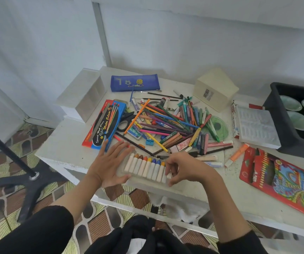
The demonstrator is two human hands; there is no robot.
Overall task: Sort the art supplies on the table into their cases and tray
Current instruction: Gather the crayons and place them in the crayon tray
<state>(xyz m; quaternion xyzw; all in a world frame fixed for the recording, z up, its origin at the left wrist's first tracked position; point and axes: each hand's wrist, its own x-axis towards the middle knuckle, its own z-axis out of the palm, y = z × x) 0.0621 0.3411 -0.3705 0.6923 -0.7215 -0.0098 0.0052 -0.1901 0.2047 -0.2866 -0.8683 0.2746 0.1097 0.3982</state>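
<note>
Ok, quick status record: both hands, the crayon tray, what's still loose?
left hand: flat, resting on the crayon tray's left edge
right hand: pinches a pale crayon at the tray's right end
crayon tray: holds a row of crayons
loose pile: unsorted, beyond the tray, scissors at its left
blue pencil case: lies flat behind the pile

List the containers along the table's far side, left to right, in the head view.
White compartment box → blue pencil case → cream box with a barcode → black tub.
</note>
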